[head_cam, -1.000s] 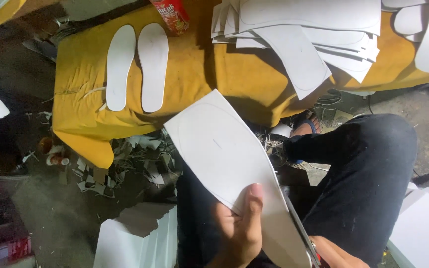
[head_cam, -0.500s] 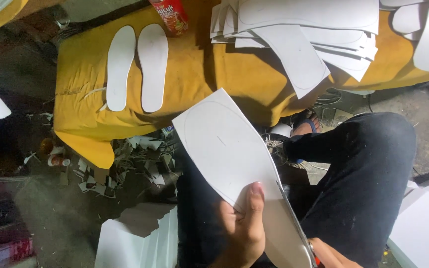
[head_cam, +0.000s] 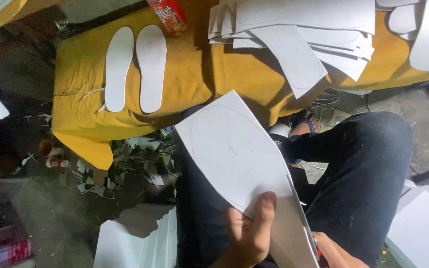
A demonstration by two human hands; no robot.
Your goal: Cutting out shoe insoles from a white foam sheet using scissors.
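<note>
My left hand (head_cam: pixel 247 235) grips a white sheet (head_cam: pixel 234 154) with a pencilled sole outline, thumb pressed on its lower part. My right hand (head_cam: pixel 333 250) shows only partly at the bottom edge and holds scissors (head_cam: pixel 301 218), whose blade runs along the sheet's right edge. The sheet hangs above my lap, over dark trousers (head_cam: pixel 358 183).
Two cut white insoles (head_cam: pixel 135 67) lie side by side on a yellow cloth-covered bench (head_cam: pixel 184 84). A stack of white sheets (head_cam: pixel 299 34) and a red can (head_cam: pixel 170 15) sit further back. Paper scraps (head_cam: pixel 125 164) litter the floor; more white sheets (head_cam: pixel 140 243) lie below.
The white sheet has shifted slightly right and up in my left hand, and the scissor blade has advanced along its right edge.
</note>
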